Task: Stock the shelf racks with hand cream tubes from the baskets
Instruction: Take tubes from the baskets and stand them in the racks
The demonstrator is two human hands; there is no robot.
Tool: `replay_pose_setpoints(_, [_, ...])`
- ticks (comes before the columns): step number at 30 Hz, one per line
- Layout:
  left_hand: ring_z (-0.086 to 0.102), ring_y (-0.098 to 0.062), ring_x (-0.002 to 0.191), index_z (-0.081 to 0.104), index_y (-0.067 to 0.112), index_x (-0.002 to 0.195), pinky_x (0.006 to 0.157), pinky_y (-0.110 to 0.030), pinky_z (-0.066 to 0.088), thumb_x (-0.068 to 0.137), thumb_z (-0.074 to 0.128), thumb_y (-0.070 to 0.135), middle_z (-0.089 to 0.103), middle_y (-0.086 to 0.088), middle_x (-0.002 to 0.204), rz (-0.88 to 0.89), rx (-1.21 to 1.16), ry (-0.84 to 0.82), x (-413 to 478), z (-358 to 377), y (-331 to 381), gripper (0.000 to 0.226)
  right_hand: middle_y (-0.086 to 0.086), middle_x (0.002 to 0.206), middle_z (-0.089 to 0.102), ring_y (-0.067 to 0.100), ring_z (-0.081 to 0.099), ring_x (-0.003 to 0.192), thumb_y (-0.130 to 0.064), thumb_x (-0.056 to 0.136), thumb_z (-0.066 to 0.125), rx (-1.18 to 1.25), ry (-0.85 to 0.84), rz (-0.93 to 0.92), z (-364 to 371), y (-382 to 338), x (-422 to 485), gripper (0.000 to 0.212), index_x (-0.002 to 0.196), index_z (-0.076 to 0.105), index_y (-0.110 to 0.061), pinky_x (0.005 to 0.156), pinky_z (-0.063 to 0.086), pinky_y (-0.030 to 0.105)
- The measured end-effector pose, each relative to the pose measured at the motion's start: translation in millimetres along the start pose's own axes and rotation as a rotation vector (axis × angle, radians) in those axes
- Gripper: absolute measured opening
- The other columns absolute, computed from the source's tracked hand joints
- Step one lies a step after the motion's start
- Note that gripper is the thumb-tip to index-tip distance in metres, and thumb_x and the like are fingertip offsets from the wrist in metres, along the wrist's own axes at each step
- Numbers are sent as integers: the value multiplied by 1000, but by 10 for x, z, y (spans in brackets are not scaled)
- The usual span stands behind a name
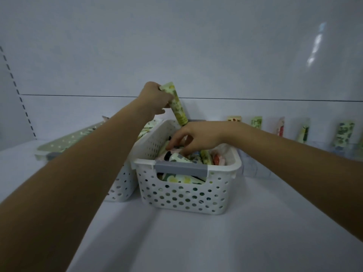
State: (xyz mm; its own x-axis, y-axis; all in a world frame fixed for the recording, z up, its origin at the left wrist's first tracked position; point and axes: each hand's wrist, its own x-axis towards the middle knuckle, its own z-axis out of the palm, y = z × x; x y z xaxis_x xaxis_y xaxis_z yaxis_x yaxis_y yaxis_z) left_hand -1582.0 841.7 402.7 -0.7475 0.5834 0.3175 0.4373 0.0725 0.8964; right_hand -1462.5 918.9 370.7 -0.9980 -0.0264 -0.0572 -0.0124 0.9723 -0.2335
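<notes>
Left grip (157, 99) holds a green tube (177, 107) above the basket (188, 195), long axis tilted, cap down and right. Stocked tubes (344, 134) stand far right, nearer the right grip (194, 138) (fingers bent among the basket's tubes; cannot tell whether it holds one).

White perforated plastic basket (182, 195) (grey handle); glossy back wall (196, 46); matt shelf (196, 242).

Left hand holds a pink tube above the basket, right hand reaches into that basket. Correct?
Wrong on colour: the tube in the left hand is green with a leafy print, not pink; the head view shows it. The rest stands: it is held above the basket, and the right hand reaches into that basket.
</notes>
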Motion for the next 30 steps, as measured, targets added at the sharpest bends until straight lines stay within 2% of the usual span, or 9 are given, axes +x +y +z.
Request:
replay_pose_setpoints(3, [61, -19, 79, 49, 11, 77, 70, -28, 54, 89, 54, 4, 59, -6, 84, -9, -195, 41, 16, -39, 36, 16, -10, 104, 59, -9, 52, 79, -24, 93, 55, 33, 80, -12, -12, 15, -46, 24, 115, 64, -21, 71, 40, 3])
replay_pose_setpoints(4, [61, -18, 77, 49, 12, 78, 68, -27, 54, 90, 54, 4, 58, -5, 82, 0, -220, 57, 17, -52, 47, 15, -8, 104, 60, -5, 54, 82, -25, 93, 54, 39, 104, -5, -32, 29, -78, 24, 113, 64, -18, 72, 41, 5])
replay_pose_setpoints(7, [59, -17, 73, 49, 12, 77, 66, -28, 55, 92, 52, 7, 56, -4, 80, 34, -260, 89, 0, -66, 101, 16, 0, 102, 62, 13, 56, 90, -28, 93, 52, 108, 172, 45, -124, 83, -227, 18, 100, 62, -14, 82, 45, 24])
replay_pose_setpoints(12, [59, -14, 71, 52, 12, 75, 60, -24, 55, 93, 52, 7, 56, -3, 80, 73, -270, 44, -126, 26, 287, 19, 3, 99, 65, 16, 65, 92, -21, 94, 50, 662, 391, 105, -236, 186, -506, 9, 92, 57, -15, 84, 54, 27])
replay_pose_setpoints(15, [61, -13, 72, 57, 3, 96, 55, -20, 55, 93, 52, 8, 58, -3, 84, 110, -258, 2, -216, 171, 405, 8, 6, 93, 65, 17, 66, 82, -20, 95, 49, 821, 588, 129, -281, 250, -688, 12, 89, 56, -14, 72, 57, 24])
replay_pose_setpoints(18, [62, -14, 70, 55, -2, 112, 54, -21, 56, 93, 53, 10, 59, -4, 84, 132, -252, -45, -332, 375, 546, 22, 6, 89, 63, 16, 66, 75, -20, 95, 49, 949, 748, 168, -329, 335, -947, 9, 94, 55, -13, 64, 56, 24])
replay_pose_setpoints(21, [61, -15, 67, 55, -4, 113, 53, -21, 55, 93, 53, 10, 59, -5, 82, 163, -253, -103, -484, 632, 701, 25, 7, 89, 63, 14, 65, 69, -19, 93, 53, 964, 890, 222, -357, 443, -1268, 10, 101, 52, -12, 57, 54, 23])
replay_pose_setpoints(23, [61, -15, 66, 57, -3, 107, 53, -20, 54, 93, 53, 9, 59, -5, 82, 185, -266, -144, -605, 836, 807, 19, 5, 88, 62, 12, 64, 68, -19, 93, 55, 938, 950, 254, -363, 531, -1499, 6, 96, 53, -14, 55, 52, 22])
replay_pose_setpoints(30, [58, -10, 54, 58, 1, 84, 54, -19, 55, 93, 53, 9, 56, -5, 71, 187, -286, -252, -987, 1739, 1151, 12, 2, 83, 62, 10, 60, 66, -18, 93, 55, 836, 1038, 356, -347, 891, -2430, 4, 94, 57, -14, 52, 51, 17])
